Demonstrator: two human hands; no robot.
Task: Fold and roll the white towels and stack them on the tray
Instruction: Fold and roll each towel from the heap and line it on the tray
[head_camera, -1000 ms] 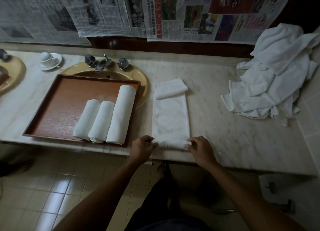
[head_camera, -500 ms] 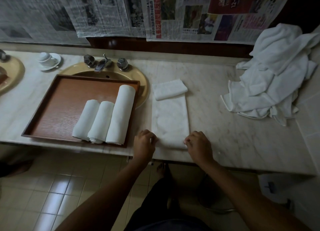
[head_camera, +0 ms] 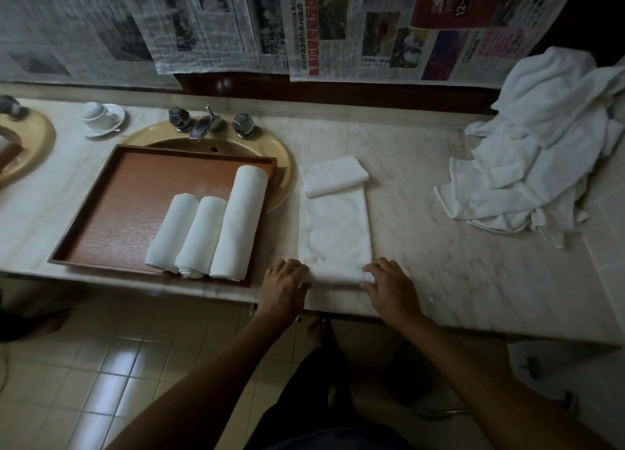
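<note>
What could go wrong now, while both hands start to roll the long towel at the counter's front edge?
1. The small folded towel lies on the far end of the long towel; the roll may catch it.
2. The left hand and right hand hold only the ends of the roll, so its middle could go loose or slanted.
3. The roll starts near the counter front edge and could slip off.

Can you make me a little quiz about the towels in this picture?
1. How many rolled towels lie on the tray?
2. True or false: both hands are on the near end of the flat towel.
3. Where is the pile of unfolded towels: A) in the sink, B) on the counter's right end, C) on the floor?

Key: 1. Three. 2. True: the left hand and right hand are rolling it. 3. B.
</note>
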